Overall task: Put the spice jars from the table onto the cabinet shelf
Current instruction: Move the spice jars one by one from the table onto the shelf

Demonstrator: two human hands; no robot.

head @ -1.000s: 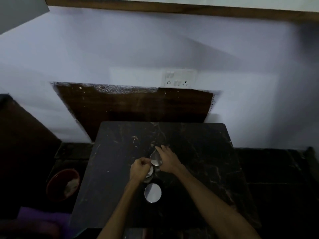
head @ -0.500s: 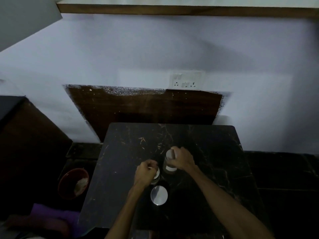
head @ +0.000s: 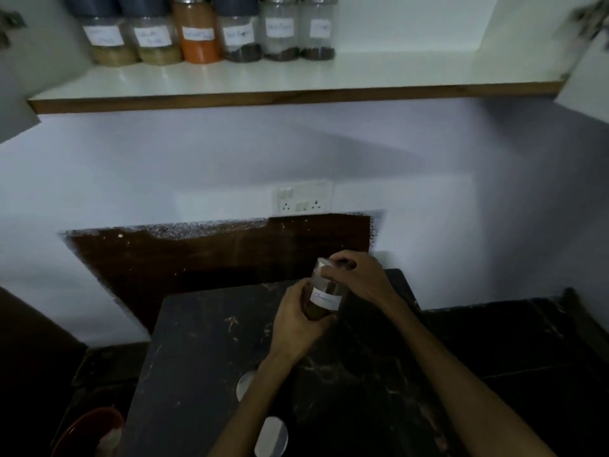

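Glass jar [head: 324,296] held above the table [head: 197,357], left hand [head: 296,321] gripping its base, right hand [head: 359,278] clasping the lid, steadied for the shelf [head: 329,74].

Clear glass jar [head: 324,293] between the fingers: white label, brown contents. Dark marble tabletop [head: 204,351] beneath had pale veining.
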